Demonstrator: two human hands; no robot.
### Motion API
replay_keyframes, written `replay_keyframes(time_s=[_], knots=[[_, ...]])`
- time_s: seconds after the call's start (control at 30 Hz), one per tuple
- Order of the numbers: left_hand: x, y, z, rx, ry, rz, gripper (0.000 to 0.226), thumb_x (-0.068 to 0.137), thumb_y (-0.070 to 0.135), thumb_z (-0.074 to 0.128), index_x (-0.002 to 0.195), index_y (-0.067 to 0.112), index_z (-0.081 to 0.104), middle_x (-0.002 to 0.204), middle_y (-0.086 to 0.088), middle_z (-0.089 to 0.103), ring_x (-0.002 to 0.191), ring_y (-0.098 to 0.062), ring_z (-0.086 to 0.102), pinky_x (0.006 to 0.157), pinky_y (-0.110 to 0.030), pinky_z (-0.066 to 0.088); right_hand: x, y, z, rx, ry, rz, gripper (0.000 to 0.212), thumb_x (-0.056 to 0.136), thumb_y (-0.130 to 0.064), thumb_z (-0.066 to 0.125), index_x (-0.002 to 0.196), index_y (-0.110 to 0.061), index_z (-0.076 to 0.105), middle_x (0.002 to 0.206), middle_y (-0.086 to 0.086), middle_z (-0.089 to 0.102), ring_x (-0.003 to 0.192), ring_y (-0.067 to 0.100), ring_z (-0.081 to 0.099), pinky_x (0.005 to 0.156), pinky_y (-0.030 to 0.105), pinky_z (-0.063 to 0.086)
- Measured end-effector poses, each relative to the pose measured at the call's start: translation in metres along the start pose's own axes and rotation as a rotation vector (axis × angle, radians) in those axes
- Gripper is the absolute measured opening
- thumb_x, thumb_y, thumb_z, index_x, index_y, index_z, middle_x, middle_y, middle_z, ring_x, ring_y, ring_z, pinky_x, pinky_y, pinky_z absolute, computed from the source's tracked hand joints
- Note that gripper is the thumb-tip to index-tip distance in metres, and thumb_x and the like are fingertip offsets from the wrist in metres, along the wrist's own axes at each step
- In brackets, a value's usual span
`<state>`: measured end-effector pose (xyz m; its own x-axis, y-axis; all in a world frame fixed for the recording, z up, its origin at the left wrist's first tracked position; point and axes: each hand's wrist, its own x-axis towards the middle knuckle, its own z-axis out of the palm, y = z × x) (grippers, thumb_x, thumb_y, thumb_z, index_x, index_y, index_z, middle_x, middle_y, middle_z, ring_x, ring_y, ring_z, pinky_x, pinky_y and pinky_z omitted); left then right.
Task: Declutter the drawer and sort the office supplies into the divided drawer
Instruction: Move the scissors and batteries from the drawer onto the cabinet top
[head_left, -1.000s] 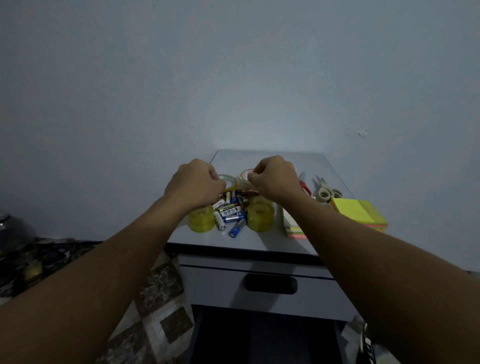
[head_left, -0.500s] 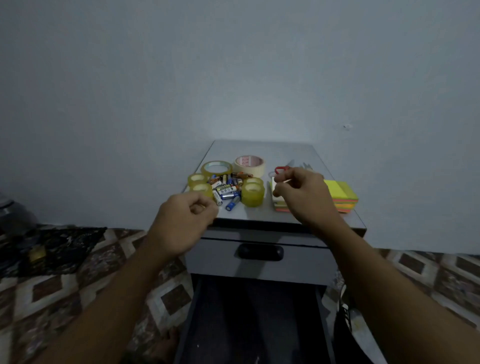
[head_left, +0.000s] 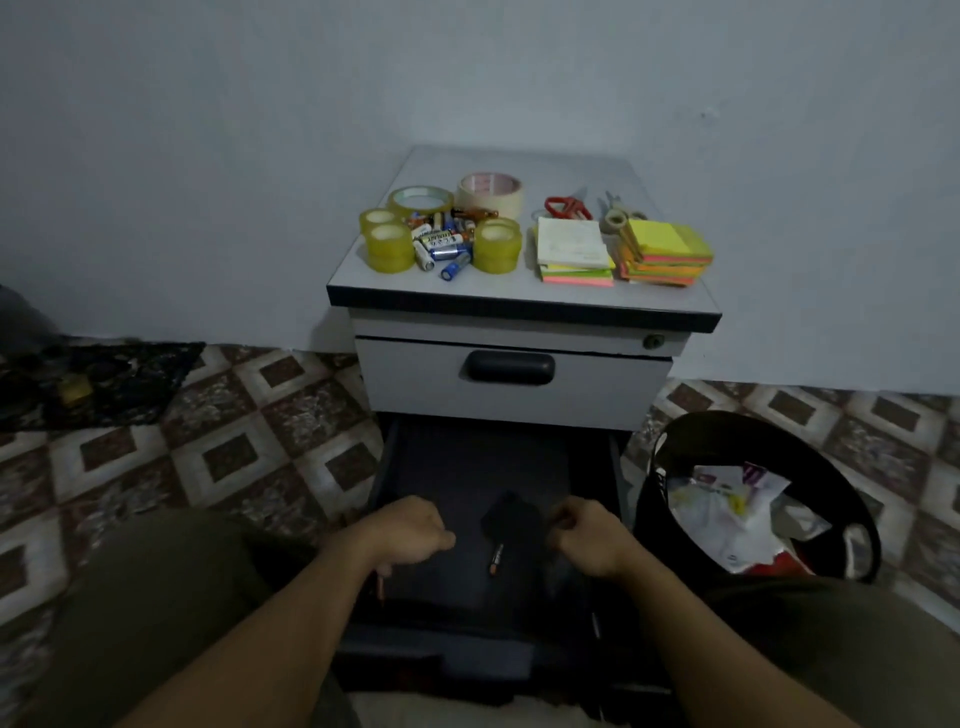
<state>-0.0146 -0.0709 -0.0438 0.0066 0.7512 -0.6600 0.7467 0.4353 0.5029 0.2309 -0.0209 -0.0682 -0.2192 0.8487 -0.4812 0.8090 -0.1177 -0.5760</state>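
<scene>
The lower drawer (head_left: 467, 462) of a small grey cabinet stands pulled out, dark inside. In it lie one battery (head_left: 496, 558) and a black object (head_left: 508, 513). My left hand (head_left: 413, 530) and my right hand (head_left: 587, 538) hover over the drawer on either side of the battery, fingers loosely curled, with nothing seen in them. On the cabinet top (head_left: 519, 296) are yellow tape rolls (head_left: 388, 248), a masking tape roll (head_left: 491, 193), a heap of batteries (head_left: 441, 243), red scissors (head_left: 567, 207) and sticky note stacks (head_left: 665, 249).
The upper drawer (head_left: 597, 389) is closed, with a black handle. A black waste bin (head_left: 675, 441) holding crumpled paper stands right of the open drawer. A dark mat (head_left: 104, 379) lies on the tiled floor at left. A thin item (head_left: 381, 584) shows under my left wrist.
Both hands left the batteries on the cabinet top and dropped down to the open lower drawer. The view tilted down, showing the drawer and the bin.
</scene>
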Motion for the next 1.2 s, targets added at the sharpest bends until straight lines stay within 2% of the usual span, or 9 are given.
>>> replay_keyframes(time_s=[0.1, 0.23, 0.37, 0.57, 0.7, 0.83, 0.9, 1.03, 1.2], knots=[[0.011, -0.011, 0.014, 0.013, -0.034, -0.060, 0.032, 0.099, 0.040, 0.050, 0.109, 0.011, 0.060, 0.097, 0.002, 0.056, 0.085, -0.013, 0.057, 0.065, -0.023, 0.047, 0.009, 0.025, 0.019, -0.031, -0.099, 0.076, 0.037, 0.075, -0.028, 0.065, 0.109, -0.013, 0.062, 0.111, 0.010, 0.070, 0.101, 0.026, 0.067, 0.091, 0.038, 0.055], [0.027, -0.027, 0.032, -0.039, -0.005, -0.090, 0.042, 0.095, 0.036, 0.051, 0.120, 0.004, 0.062, 0.114, -0.006, 0.061, 0.108, -0.023, 0.060, 0.076, -0.025, 0.045, 0.010, 0.029, 0.036, -0.129, -0.123, 0.132, 0.043, 0.089, -0.025, 0.054, 0.129, -0.010, 0.058, 0.129, 0.009, 0.062, 0.119, 0.028, 0.059, 0.097, 0.029, 0.047], [0.031, -0.035, 0.043, -0.030, 0.035, -0.105, 0.048, 0.091, 0.036, 0.052, 0.122, 0.001, 0.062, 0.122, -0.011, 0.062, 0.100, -0.020, 0.059, 0.072, -0.027, 0.042, 0.012, 0.035, 0.045, -0.195, -0.139, 0.171, 0.048, 0.091, -0.024, 0.050, 0.138, -0.012, 0.053, 0.138, 0.011, 0.056, 0.128, 0.029, 0.053, 0.104, 0.028, 0.043], [0.038, -0.035, 0.044, -0.216, 0.027, -0.089, 0.021, 0.086, 0.028, 0.057, 0.094, 0.012, 0.069, 0.089, -0.001, 0.061, 0.082, -0.015, 0.058, 0.069, -0.024, 0.045, 0.009, 0.034, 0.048, -0.086, -0.109, 0.211, 0.039, 0.083, -0.023, 0.053, 0.118, -0.013, 0.066, 0.119, 0.009, 0.067, 0.113, 0.026, 0.062, 0.087, 0.024, 0.049], [0.039, -0.023, 0.047, -0.378, 0.019, -0.100, 0.014, 0.088, 0.026, 0.059, 0.089, 0.016, 0.068, 0.086, 0.000, 0.065, 0.084, -0.016, 0.060, 0.081, -0.033, 0.051, 0.018, 0.048, 0.052, 0.038, -0.110, 0.162, 0.025, 0.072, -0.019, 0.053, 0.091, -0.023, 0.070, 0.105, 0.006, 0.070, 0.102, 0.025, 0.066, 0.094, 0.037, 0.053], [0.038, -0.028, 0.048, -0.303, -0.002, -0.119, 0.020, 0.092, 0.029, 0.055, 0.087, 0.012, 0.066, 0.084, -0.002, 0.063, 0.073, -0.014, 0.056, 0.064, -0.026, 0.043, 0.011, 0.041, 0.048, 0.025, -0.116, 0.202, 0.029, 0.083, -0.018, 0.055, 0.108, -0.015, 0.071, 0.111, 0.007, 0.068, 0.100, 0.021, 0.063, 0.090, 0.030, 0.052], [0.040, -0.032, 0.054, -0.295, -0.058, -0.137, 0.026, 0.096, 0.027, 0.051, 0.079, 0.012, 0.064, 0.080, -0.003, 0.062, 0.065, -0.012, 0.054, 0.063, -0.023, 0.042, 0.011, 0.042, 0.050, 0.002, -0.143, 0.220, 0.034, 0.085, -0.020, 0.054, 0.114, -0.011, 0.069, 0.116, 0.009, 0.068, 0.105, 0.024, 0.064, 0.092, 0.031, 0.052], [0.041, -0.023, 0.063, -0.422, -0.073, -0.125, 0.028, 0.098, 0.021, 0.048, 0.074, 0.012, 0.060, 0.069, -0.001, 0.058, 0.060, -0.011, 0.052, 0.056, -0.021, 0.045, 0.008, 0.034, 0.052, -0.004, -0.182, 0.195, 0.038, 0.087, -0.018, 0.049, 0.119, -0.010, 0.067, 0.120, 0.009, 0.066, 0.111, 0.025, 0.063, 0.094, 0.029, 0.050], [0.040, -0.014, 0.067, -0.609, -0.138, -0.160, 0.035, 0.099, 0.029, 0.048, 0.070, 0.013, 0.059, 0.069, -0.004, 0.058, 0.067, -0.017, 0.058, 0.071, -0.031, 0.047, 0.012, 0.037, 0.061, 0.167, -0.134, 0.194, 0.030, 0.076, -0.014, 0.049, 0.095, -0.013, 0.072, 0.091, 0.007, 0.071, 0.083, 0.022, 0.067, 0.079, 0.035, 0.058]])
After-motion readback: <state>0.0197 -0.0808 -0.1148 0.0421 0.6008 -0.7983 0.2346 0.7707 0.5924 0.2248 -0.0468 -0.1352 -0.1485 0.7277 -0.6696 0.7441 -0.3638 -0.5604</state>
